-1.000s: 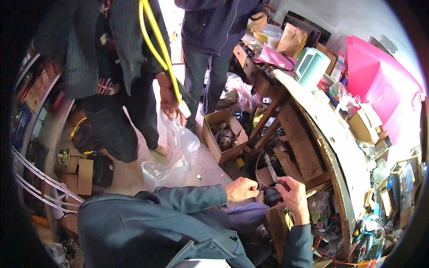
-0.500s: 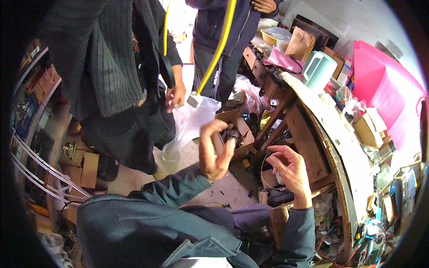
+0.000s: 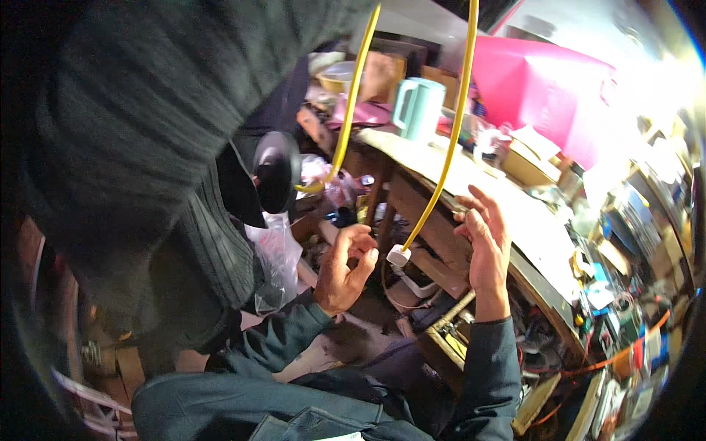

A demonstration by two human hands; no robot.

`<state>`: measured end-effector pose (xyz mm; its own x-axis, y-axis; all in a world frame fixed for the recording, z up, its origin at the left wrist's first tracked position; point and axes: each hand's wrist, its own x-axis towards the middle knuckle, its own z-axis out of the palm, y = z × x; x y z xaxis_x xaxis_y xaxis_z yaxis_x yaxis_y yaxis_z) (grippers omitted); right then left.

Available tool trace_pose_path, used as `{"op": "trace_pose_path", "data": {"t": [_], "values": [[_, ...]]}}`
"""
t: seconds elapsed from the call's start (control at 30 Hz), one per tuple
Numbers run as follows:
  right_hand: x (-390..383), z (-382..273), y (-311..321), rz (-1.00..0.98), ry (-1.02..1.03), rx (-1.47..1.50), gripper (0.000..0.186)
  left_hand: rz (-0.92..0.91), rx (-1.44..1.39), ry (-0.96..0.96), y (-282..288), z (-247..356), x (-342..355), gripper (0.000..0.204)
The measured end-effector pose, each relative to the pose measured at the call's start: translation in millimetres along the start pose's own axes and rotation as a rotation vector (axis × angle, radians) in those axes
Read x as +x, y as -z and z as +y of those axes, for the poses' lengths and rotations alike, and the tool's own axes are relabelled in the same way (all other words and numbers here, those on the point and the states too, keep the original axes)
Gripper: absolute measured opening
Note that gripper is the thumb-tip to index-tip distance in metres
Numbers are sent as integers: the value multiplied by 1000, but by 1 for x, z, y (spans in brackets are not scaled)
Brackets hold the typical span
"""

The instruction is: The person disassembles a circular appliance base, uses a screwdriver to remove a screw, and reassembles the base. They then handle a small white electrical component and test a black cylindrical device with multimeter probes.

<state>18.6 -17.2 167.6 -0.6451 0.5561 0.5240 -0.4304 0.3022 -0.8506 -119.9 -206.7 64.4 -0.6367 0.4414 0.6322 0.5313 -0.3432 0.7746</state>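
Observation:
A yellow cable (image 3: 445, 173) hangs down between my hands and ends in a white plug-like block (image 3: 398, 255). My left hand (image 3: 346, 272) is raised just left of the block, its fingers bent and the thumb apart from them. To the right of the block, my right hand (image 3: 488, 242) is lifted with its fingers spread and loosely curved. Neither hand touches the cable. Another length of yellow cable (image 3: 351, 103) hangs farther left, its lower end bending toward a round black disc (image 3: 279, 173) beside the person close on my left.
That person's dark ribbed sleeve (image 3: 132, 125) fills much of the left. On the right stands a cluttered bench (image 3: 526, 220) bearing a pale green jug (image 3: 419, 110), boxes and a pink sheet (image 3: 540, 84). A translucent plastic bag (image 3: 276, 257) hangs beyond my left hand.
My view has swung toward the bench. The person on the left now looms much closer, and the black disc has come into sight. The cable's block now hangs between my hands.

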Motion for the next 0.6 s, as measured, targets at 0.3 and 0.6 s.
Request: {"op": "trace_pose_path", "data": {"t": [0.3, 0.6], "values": [[-45, -9, 99, 300, -140, -142, 43, -615, -23, -18, -100, -12, -27, 18], [-170, -9, 170, 429, -194, -619, 15, -1048, -76, -256, -181, -19, -71, 19]]}}
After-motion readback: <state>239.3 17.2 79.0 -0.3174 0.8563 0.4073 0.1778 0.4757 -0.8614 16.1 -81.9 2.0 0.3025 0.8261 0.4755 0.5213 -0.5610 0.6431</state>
